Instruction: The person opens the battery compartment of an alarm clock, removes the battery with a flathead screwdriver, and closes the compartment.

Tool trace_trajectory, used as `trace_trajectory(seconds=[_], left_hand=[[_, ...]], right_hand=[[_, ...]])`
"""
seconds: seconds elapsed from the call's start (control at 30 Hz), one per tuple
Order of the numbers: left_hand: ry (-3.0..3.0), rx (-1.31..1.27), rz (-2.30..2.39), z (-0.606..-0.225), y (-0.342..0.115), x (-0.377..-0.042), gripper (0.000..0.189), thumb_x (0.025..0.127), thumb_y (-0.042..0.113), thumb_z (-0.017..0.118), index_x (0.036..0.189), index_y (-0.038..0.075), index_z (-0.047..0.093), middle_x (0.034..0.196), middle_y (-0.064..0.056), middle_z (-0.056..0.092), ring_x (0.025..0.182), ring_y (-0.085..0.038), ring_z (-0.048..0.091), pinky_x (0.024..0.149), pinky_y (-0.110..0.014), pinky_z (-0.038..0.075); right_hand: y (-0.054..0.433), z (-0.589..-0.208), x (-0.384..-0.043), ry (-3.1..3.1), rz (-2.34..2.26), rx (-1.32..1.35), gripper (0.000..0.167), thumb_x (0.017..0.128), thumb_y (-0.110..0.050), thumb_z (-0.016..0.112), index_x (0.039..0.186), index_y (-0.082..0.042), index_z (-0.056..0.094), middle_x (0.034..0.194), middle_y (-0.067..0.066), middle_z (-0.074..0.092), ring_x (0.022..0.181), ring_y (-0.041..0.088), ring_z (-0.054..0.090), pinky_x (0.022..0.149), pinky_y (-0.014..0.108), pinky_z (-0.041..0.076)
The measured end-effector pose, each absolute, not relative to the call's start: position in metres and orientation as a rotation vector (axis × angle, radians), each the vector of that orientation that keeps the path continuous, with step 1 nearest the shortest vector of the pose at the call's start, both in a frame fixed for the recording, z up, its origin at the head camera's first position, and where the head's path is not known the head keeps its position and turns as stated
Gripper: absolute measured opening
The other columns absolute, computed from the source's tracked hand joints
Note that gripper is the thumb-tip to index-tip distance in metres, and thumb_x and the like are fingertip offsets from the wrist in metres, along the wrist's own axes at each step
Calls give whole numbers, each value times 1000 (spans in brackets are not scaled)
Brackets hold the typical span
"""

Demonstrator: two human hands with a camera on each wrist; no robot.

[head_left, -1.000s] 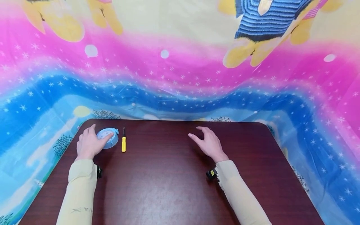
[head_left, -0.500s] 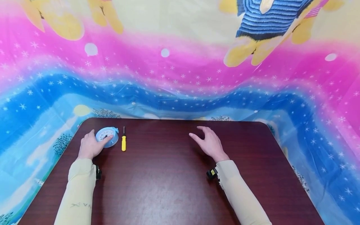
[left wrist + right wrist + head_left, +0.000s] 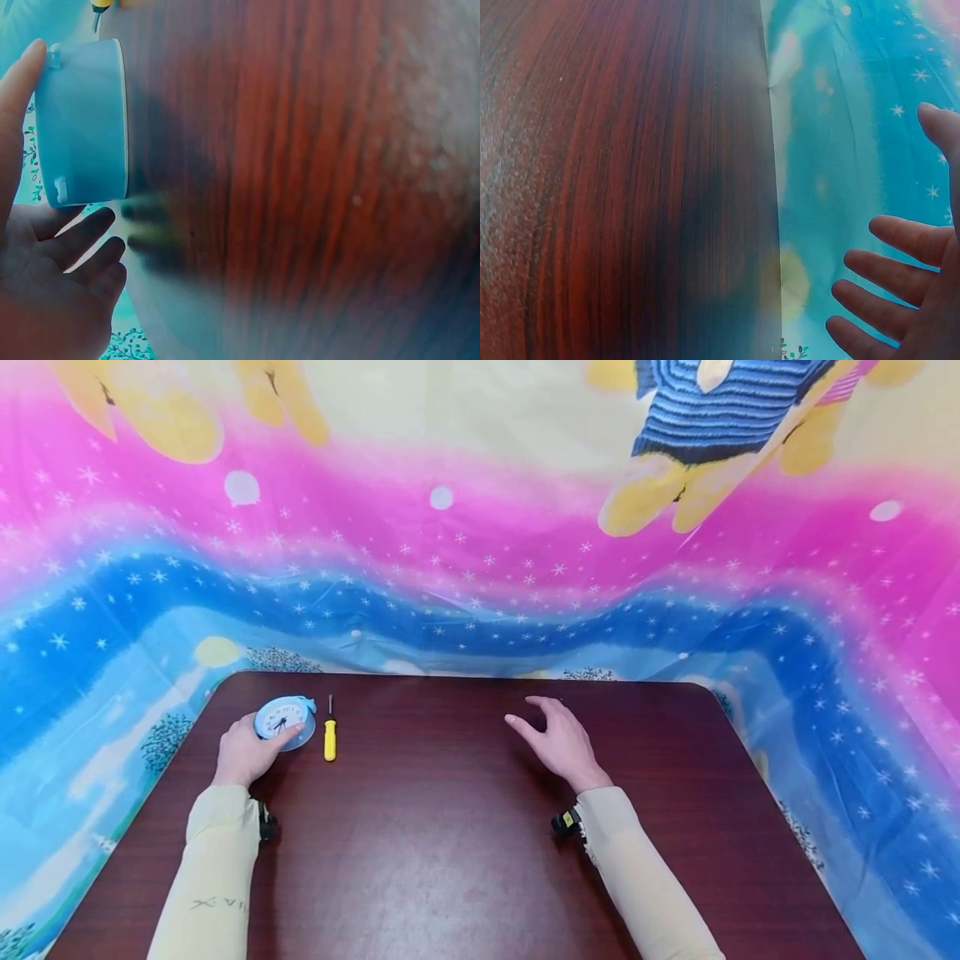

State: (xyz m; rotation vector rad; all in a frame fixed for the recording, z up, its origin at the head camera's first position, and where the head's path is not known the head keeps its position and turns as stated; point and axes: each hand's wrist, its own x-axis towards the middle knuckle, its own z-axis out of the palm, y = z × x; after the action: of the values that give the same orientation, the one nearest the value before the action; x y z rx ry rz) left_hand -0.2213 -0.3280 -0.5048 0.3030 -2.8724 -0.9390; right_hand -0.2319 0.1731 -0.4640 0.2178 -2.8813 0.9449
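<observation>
Clock (image 3: 284, 713) in left hand (image 3: 244, 752), numbered dial (image 3: 277, 716); sleeve lettering (image 3: 221, 903) (unclear)

- A screened-off indoor recording corner, by its look; whether in a home, an office or a studio cannot be told.
- Creased printed cloth (image 3: 465, 556) in pink, blue and cream, with white snowflakes and yellow-legged cartoon figures, hangs behind and along both sides.
- A dark red-brown wood-grain tabletop (image 3: 420, 843) with rounded far corners sits inside this screen.
- Small black wrist cameras (image 3: 566, 823) fit a recording set-up.
- A round light-blue clock (image 3: 281, 713) and a slim yellow-handled screwdriver (image 3: 330, 742) are ordinary household articles.
</observation>
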Motion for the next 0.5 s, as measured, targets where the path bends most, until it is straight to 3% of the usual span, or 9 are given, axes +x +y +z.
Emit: trace_trajectory(seconds=[0.5], left_hand=[[-2750,469,-1191,-493,-314,-217,101,89,47,77,152,-7,20,136,-36,42,119,-51,45,100,-64,42]], right_hand=[[172,-468,-231,-2877,956,229,81,90,-77,53,144,-16,57,143,5,55,132,28,51,107,50,41]])
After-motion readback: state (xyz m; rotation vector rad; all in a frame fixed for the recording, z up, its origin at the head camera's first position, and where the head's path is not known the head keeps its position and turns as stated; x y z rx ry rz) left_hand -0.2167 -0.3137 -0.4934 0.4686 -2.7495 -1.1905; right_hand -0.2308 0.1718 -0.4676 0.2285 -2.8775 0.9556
